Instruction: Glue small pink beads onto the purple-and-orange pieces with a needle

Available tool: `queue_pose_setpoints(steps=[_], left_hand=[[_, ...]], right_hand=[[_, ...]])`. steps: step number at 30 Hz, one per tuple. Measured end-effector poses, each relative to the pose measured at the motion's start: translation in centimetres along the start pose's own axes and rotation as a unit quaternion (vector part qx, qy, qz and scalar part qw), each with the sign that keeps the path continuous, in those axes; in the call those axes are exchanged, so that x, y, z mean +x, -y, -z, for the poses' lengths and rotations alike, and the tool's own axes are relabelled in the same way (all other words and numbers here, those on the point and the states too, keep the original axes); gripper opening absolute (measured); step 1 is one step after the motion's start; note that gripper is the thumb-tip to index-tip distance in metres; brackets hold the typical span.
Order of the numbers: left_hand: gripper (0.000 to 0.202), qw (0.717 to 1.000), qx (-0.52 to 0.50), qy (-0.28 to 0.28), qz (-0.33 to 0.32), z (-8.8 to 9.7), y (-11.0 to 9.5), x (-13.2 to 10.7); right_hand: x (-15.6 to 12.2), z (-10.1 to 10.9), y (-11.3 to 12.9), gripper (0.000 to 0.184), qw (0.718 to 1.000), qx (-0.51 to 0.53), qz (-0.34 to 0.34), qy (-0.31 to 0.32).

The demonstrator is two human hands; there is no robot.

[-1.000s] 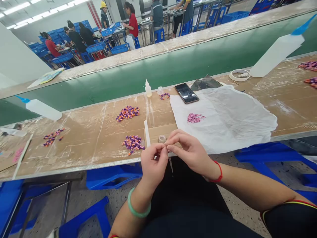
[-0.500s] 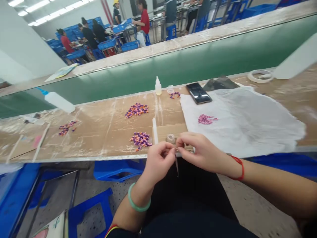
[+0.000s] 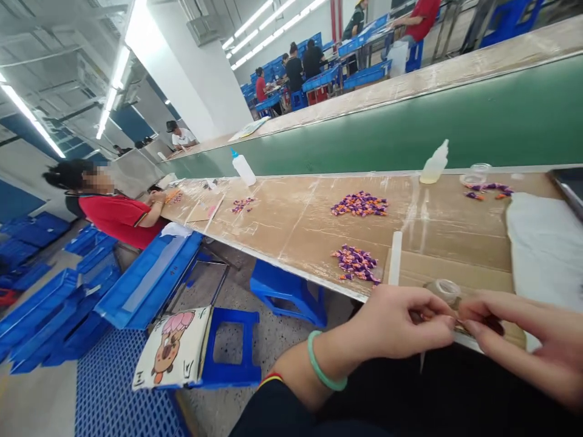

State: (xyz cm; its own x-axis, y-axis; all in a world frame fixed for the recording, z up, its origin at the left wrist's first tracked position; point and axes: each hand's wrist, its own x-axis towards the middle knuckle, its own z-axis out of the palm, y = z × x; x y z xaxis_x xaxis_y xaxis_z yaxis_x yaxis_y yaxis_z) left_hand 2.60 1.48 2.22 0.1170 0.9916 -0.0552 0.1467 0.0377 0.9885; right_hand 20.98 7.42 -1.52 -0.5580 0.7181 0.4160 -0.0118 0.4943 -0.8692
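Observation:
My left hand (image 3: pixel 405 321) and my right hand (image 3: pixel 523 340) meet at the table's front edge, fingertips pinched together. What they pinch is too small and hidden to make out. A thin pointed tip (image 3: pixel 422 362) pokes out below my left hand; its kind is unclear. Just behind my fingers stands a small glass jar (image 3: pixel 445 290). A white strip (image 3: pixel 395 258) lies left of the jar. Two piles of small purple and orange pieces, a near pile (image 3: pixel 356 264) and a far pile (image 3: pixel 361 204), rest farther left.
A dropper bottle (image 3: pixel 435 162) and a clear cap (image 3: pixel 476 175) stand at the back, near more small pieces (image 3: pixel 489 191). White cloth (image 3: pixel 546 249) and a phone (image 3: pixel 569 188) lie right. A co-worker (image 3: pixel 118 209) sits far left beyond blue crates (image 3: pixel 146 279) and a stool (image 3: pixel 289 291).
The view has swung left and closer, bringing the co-worker and crates into sight. Most of the cloth, with its pink pieces, has left the view. Both hands stay pinched together.

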Motion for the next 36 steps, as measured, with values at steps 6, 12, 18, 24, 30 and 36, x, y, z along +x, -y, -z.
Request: queue_pose_setpoints(steps=[6, 12, 18, 24, 30, 36], left_hand=[[0.01, 0.998, 0.024, -0.022, -0.045, 0.7, -0.7, -0.2], [0.011, 0.999, -0.02, -0.022, -0.044, 1.8, 0.0, 0.4], [0.019, 0.998, -0.052, -0.026, 0.008, 1.8, 1.9, 0.2], [0.022, 0.992, -0.095, -0.04, 0.076, 1.8, 3.2, 0.1], [0.023, 0.987, -0.124, -0.049, 0.086, 2.0, 3.4, 0.2], [0.022, 0.986, -0.134, -0.057, 0.085, 2.1, 3.9, 0.3]], right_hand=[[2.9, 1.7, 5.4, 0.023, 0.985, -0.054, -0.158, 0.048], [3.7, 2.4, 5.4, 0.016, 0.977, 0.019, -0.209, 0.026], [4.2, 3.9, 2.9, 0.011, 0.945, -0.296, -0.063, 0.122], [6.3, 4.2, 1.7, 0.017, 0.836, -0.479, -0.007, 0.267], [7.8, 4.0, 1.8, 0.016, 0.841, -0.441, -0.063, 0.307], [8.0, 3.9, 1.7, 0.016, 0.802, -0.501, -0.043, 0.324]])
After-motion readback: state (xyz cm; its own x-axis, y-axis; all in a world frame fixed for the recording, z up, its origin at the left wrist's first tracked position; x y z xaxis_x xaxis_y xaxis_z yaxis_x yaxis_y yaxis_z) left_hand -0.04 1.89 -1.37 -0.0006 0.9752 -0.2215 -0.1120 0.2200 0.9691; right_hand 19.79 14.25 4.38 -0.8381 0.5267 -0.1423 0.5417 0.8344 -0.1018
